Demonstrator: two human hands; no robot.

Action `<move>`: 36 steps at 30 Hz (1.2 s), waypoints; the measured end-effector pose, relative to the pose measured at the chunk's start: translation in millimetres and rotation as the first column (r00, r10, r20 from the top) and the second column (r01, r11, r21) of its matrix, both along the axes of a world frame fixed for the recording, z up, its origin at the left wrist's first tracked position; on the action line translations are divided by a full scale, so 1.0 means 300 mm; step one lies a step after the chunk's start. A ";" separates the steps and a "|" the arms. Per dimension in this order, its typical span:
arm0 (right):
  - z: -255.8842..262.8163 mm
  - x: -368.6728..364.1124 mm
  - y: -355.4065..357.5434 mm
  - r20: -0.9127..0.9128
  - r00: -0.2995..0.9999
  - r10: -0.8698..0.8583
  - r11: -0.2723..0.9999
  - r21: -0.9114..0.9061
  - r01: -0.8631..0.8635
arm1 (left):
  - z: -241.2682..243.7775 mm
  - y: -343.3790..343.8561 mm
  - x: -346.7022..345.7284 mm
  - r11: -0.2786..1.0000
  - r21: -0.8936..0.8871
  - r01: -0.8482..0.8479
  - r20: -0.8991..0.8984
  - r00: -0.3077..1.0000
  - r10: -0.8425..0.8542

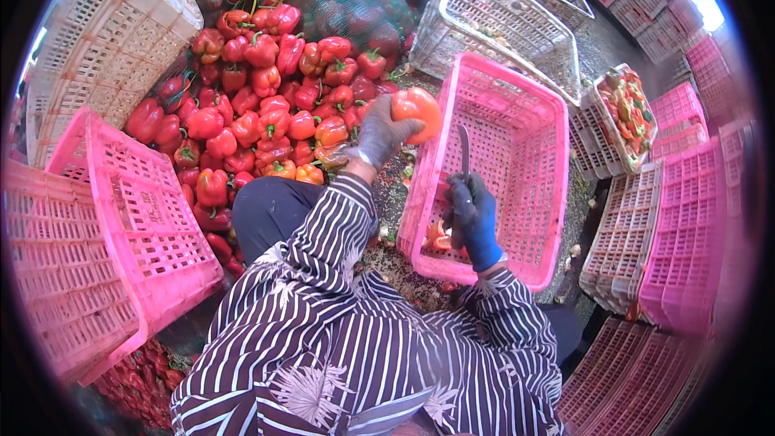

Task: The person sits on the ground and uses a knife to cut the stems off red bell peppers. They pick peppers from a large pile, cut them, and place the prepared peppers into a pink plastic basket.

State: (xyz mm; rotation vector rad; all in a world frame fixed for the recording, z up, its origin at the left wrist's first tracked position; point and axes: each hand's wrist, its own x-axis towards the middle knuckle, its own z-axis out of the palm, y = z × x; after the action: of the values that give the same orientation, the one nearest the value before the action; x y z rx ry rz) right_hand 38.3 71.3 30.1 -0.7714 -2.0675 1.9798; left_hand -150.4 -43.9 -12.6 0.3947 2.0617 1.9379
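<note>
In my gloved left hand [382, 133] is an orange-red bell pepper [418, 114], held near the left rim of a pink plastic crate [560, 194]. My right hand [471, 218], in a blue and dark glove, grips a knife with a curved blade [465, 148] pointing away from me over that crate. Cut pepper pieces [440, 235] lie in the crate's near left corner, partly behind my right hand. To the left of my left hand spreads a large heap of red bell peppers [266, 115], most with green stems.
Green netting [345, 3] covers peppers behind the heap. Pink crates [145, 218] and a white crate stack [121, 42] stand at left. A white crate [508, 18] stands beyond the pink one; a crate of pepper scraps [626, 112] is at right, near stacked crates [681, 236].
</note>
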 end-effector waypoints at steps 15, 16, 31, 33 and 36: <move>-0.057 0.106 0.025 0.239 0.954 0.179 0.677 0.674 -0.296 | 0.011 0.031 0.353 0.862 -0.496 0.107 -0.329 0.895 -0.300; -0.058 0.089 0.022 0.285 0.935 0.212 0.707 0.616 -0.348 | -0.026 0.037 0.348 0.876 -0.465 0.124 -0.348 0.885 -0.309; 0.068 0.264 0.020 0.121 0.992 0.031 0.951 0.303 -0.066 | -0.006 -0.046 0.242 0.982 -0.040 0.187 0.045 0.982 -0.185; 0.132 0.200 0.031 -0.050 0.999 -0.003 0.934 0.358 0.021 | -0.001 -0.024 0.269 0.968 0.008 0.250 0.012 0.968 -0.250; 0.199 0.144 0.089 0.062 0.996 0.071 0.958 0.275 -0.085 | 0.105 0.013 0.344 0.900 0.096 0.426 0.007 0.904 -0.428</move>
State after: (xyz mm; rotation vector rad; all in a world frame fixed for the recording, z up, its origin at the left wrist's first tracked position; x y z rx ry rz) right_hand 81.4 97.9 89.7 -0.7000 -2.3715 1.6679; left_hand -47.1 -40.0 18.8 0.7658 1.6901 1.7566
